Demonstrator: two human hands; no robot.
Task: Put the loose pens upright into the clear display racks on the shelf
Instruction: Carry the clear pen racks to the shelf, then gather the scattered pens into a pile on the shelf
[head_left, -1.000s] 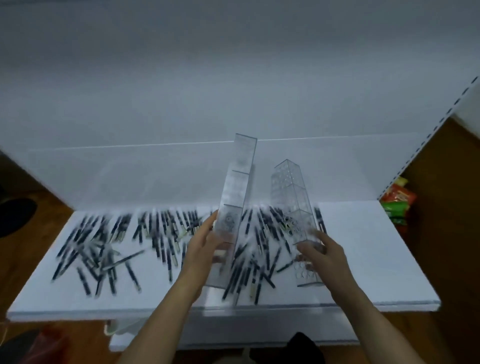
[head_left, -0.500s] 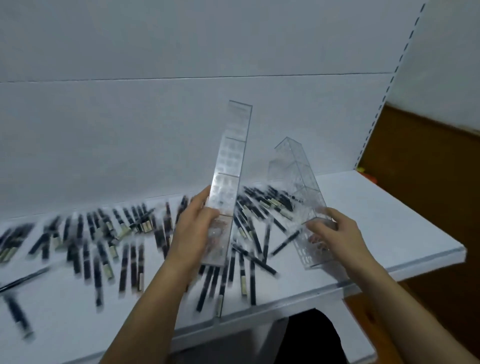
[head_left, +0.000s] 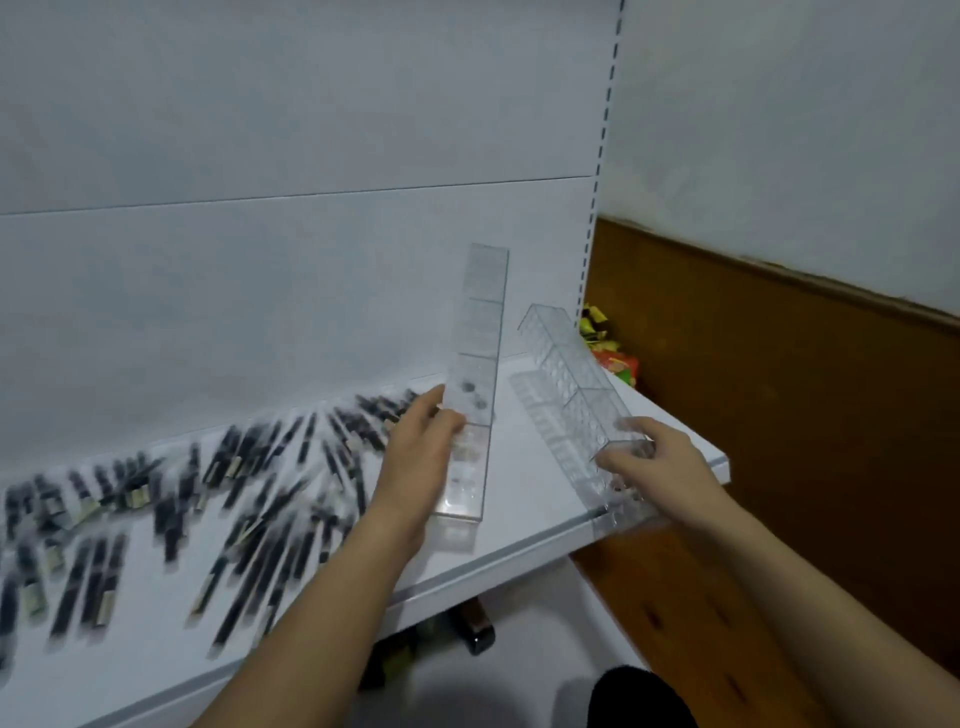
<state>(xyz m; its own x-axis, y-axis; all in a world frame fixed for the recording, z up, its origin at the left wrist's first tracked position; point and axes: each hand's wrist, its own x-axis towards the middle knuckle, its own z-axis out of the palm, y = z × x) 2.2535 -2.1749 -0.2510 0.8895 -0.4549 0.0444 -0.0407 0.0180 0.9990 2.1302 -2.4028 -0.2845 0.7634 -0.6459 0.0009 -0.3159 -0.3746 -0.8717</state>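
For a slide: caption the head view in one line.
Left hand grips a clear plastic rack, right hand a second clear rack, beside dark pens on a white shelf.

Loose pens (head_left: 218, 493) lie left on the shelf (head_left: 524, 540), two racks (head_left: 582, 384) stand right of them

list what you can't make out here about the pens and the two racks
Head view only.
1. pens: motion blur hides their count and markings.
2. upright rack: the left hand covers its lower side; whether it touches the shelf is unclear.
3. tilted rack: the right hand hides its near end.
4. packets: small and blurred, print unreadable.
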